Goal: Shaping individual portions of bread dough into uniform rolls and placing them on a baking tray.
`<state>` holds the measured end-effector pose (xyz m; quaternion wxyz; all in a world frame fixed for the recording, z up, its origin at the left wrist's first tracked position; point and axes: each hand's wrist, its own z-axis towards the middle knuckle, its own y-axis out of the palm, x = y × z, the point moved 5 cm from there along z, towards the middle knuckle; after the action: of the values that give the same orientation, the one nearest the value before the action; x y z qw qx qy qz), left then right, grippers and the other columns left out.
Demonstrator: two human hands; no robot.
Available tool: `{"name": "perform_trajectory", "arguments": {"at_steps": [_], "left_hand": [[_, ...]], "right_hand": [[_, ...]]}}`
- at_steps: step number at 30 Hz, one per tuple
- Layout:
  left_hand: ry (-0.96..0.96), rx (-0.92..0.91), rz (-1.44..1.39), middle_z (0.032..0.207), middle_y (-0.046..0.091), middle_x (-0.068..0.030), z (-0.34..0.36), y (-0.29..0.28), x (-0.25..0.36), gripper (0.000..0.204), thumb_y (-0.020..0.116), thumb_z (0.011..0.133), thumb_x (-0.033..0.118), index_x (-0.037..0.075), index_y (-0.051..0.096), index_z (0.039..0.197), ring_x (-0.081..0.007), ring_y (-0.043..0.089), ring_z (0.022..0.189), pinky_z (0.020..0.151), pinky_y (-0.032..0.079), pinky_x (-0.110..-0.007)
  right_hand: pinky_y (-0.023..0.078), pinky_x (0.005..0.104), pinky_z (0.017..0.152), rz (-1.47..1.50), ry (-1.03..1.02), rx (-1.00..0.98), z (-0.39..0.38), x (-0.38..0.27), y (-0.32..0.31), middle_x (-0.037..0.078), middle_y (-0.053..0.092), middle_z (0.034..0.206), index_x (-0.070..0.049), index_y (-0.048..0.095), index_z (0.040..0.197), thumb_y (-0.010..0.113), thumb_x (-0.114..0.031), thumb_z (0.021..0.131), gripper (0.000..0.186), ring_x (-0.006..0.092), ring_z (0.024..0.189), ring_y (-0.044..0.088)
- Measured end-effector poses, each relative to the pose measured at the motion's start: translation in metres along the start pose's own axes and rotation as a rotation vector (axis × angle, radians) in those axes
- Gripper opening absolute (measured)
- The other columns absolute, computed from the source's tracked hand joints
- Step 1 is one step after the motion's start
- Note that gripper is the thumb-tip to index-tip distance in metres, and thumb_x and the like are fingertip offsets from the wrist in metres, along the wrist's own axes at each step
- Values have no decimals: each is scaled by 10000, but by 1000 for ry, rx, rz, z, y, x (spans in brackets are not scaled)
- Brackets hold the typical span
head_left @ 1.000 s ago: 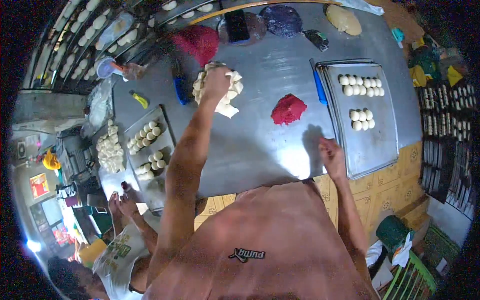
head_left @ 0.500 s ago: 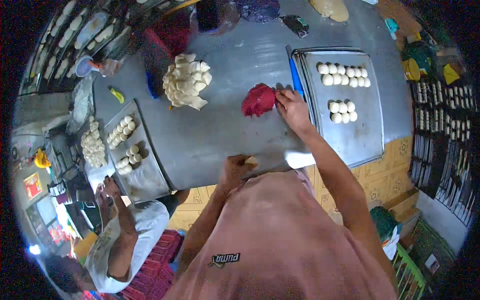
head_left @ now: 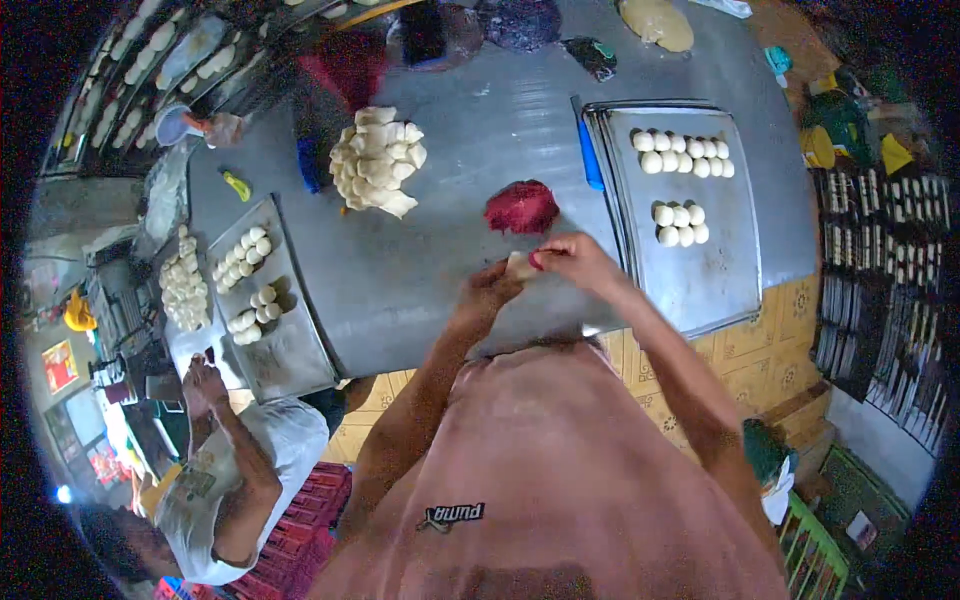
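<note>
My left hand (head_left: pixel 484 292) holds a small flattened piece of pale dough (head_left: pixel 518 267) over the near part of the grey metal table (head_left: pixel 450 240). Right beside it, my right hand (head_left: pixel 580 264) pinches a small lump of red filling (head_left: pixel 536 261) against or just at the dough's edge. Beyond both hands lies a mound of red filling (head_left: pixel 522 206). Farther left is a heap of cut dough pieces (head_left: pixel 375 160). To the right, a stack of metal trays (head_left: pixel 705 285) carries rows of round dough balls (head_left: pixel 683 152).
A blue-handled tool (head_left: pixel 590 158) lies along the trays' left edge. At left, a co-worker's hands (head_left: pixel 203 385) work beside another tray (head_left: pixel 290 350) of dough balls and more dough pieces (head_left: pixel 185 285). A large dough lump (head_left: pixel 657 24) rests at the far edge.
My right hand has left the red mound and come back toward me with a pinch of filling. My left hand has lifted the dough forward to meet it.
</note>
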<state>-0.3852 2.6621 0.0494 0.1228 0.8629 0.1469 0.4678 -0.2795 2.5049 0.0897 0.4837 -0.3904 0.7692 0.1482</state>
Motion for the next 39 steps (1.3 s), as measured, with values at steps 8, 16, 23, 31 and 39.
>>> {"name": "perform_trajectory", "arguments": {"at_steps": [8, 16, 23, 31, 39], "left_hand": [[-34, -140, -102, 1045, 682, -55, 11, 7, -3, 385, 700, 950, 270, -25, 654, 1193, -155, 634, 946, 896, 518, -320], [-18, -272, 228, 1017, 682, -21, 16, 9, 24, 337, 685, 952, 225, 9, 664, 1210, -122, 644, 912, 829, 554, -283], [143, -116, 737, 886, 707, -35, 3, 22, 41, 287, 667, 963, 209, 7, 695, 1166, -121, 660, 853, 782, 546, -283], [254, -15, 628, 799, 701, -84, 11, 20, 2, 280, 633, 979, 251, 20, 712, 1115, -99, 573, 716, 670, 507, -309], [157, -82, 743, 867, 694, -173, 5, 16, -1, 267, 637, 950, 262, 16, 722, 1010, -270, 680, 804, 714, 533, -412]], "right_hand": [[505, 336, 837, -745, -330, 531, -55, -17, 58, 177, 610, 1095, -28, 646, 1237, 605, 49, 810, 436, 310, 969, 638], [509, 298, 769, 2, -51, 460, -51, -6, 34, 128, 707, 915, 26, 681, 1185, 672, -74, 884, 318, 182, 819, 636], [517, 263, 747, 401, -106, 439, -40, 5, 27, 50, 683, 918, -2, 715, 1120, 685, -30, 913, 211, 125, 866, 632], [522, 370, 730, -245, -186, 226, -27, 16, 12, 166, 647, 923, -67, 738, 1006, 713, -99, 815, 195, 297, 831, 649], [505, 396, 669, -531, -235, 334, -45, 36, 24, 202, 640, 775, -2, 723, 911, 765, -142, 774, 200, 317, 714, 629]]}}
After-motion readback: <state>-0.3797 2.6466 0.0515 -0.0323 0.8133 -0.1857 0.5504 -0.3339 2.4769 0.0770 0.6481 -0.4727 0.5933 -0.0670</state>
